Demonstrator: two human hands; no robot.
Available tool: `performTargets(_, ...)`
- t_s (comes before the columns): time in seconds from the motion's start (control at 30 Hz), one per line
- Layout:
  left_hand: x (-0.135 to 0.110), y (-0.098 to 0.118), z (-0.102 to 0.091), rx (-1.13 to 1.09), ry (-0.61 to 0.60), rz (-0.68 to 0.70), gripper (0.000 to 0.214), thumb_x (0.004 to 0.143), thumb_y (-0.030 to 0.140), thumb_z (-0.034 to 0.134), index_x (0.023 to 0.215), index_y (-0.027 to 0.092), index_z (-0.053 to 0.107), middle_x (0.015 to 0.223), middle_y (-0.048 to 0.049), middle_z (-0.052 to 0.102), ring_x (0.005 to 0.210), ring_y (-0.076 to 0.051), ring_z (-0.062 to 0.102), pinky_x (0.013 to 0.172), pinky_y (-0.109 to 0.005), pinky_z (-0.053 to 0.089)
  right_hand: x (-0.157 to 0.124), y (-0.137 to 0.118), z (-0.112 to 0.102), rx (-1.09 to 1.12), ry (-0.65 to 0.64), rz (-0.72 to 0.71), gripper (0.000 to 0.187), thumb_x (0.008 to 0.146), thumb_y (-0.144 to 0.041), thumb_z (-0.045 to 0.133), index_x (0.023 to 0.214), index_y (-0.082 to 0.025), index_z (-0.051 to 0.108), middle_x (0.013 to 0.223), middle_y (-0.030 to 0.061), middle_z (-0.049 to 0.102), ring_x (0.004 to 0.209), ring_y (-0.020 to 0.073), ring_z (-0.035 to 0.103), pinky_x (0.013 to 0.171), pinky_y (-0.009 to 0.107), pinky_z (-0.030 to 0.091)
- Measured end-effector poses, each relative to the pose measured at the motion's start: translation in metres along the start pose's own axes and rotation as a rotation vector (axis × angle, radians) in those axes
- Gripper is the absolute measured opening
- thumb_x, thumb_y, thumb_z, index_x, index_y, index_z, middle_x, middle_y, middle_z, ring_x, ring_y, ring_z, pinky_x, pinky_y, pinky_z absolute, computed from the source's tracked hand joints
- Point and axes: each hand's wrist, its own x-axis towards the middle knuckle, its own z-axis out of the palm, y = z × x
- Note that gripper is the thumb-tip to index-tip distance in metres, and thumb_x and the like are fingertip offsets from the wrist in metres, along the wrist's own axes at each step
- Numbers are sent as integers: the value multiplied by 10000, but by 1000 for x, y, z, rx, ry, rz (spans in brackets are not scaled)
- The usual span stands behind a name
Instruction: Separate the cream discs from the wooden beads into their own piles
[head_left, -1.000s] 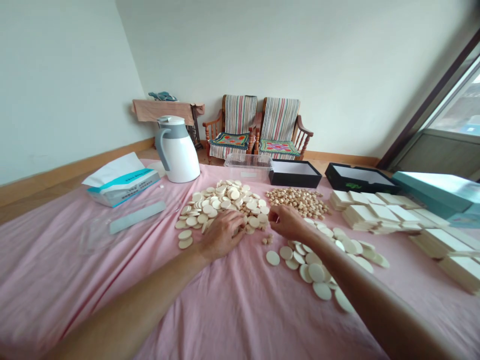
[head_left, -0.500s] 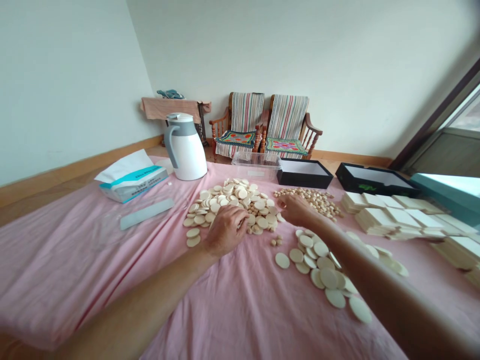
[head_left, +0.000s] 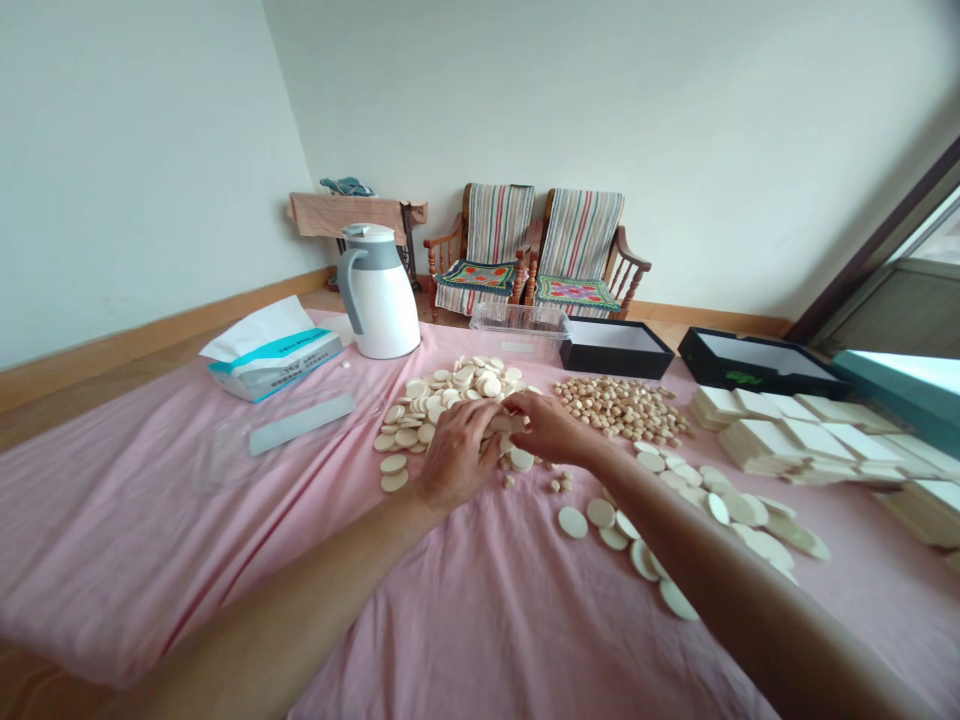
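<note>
Head view: a room with a pink sheet (head_left: 172, 540) spread over a wide low surface, two wooden armchairs (head_left: 577, 250) with striped covers against the far wall. Along the far side of the sheet sit a white thermal jug (head_left: 379, 295), a tissue packet (head_left: 274, 362), a transparent plastic tub (head_left: 519, 325), two open black boxes (head_left: 616, 350) (head_left: 757, 365) and a teal box (head_left: 900, 395). Stacks of pale rectangular pieces (head_left: 780, 440) lie at right. Centre holds a heap of pale discs (head_left: 457, 385), material hard to tell, probably wood or something baked. A second, looser spread of discs (head_left: 675, 540) lies nearer, right, and a mound of small round beads (head_left: 619, 408) lies just beyond it. Both hands are at the heap's right edge, fingers curled downward, close together. Left hand (head_left: 457, 455) rests over the discs; right hand (head_left: 551, 430) has its fingertips among them. Whether either is gripping a disc cannot be told. Discs look light, thin and stiff; best pinched by the rim. Beads look liable to roll.
</note>
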Motion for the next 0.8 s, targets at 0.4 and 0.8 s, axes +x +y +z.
performTargets(0.4, -2, 2, -3, 52, -104, 29, 311, 860, 259, 545, 1160, 192, 592, 1236, -93, 587, 1171, -254, 504, 1024, -445, 398, 29, 46, 6, -175, -17, 257, 339, 698, -23, 518, 991, -111, 666, 925, 163, 692, 879, 265, 642, 722, 293, 426)
performTargets(0.8, -2, -1, 2, 52, -86, 9, 278, 848, 239, 556, 1117, 182, 600, 1166, -84, 625, 1129, -249, 532, 999, -433, 415, 18, 42, 2, -65, 107, 323, 238, 736, -98, 579, 959, -132, 657, 892, 105, 678, 819, 194, 604, 719, 269, 430)
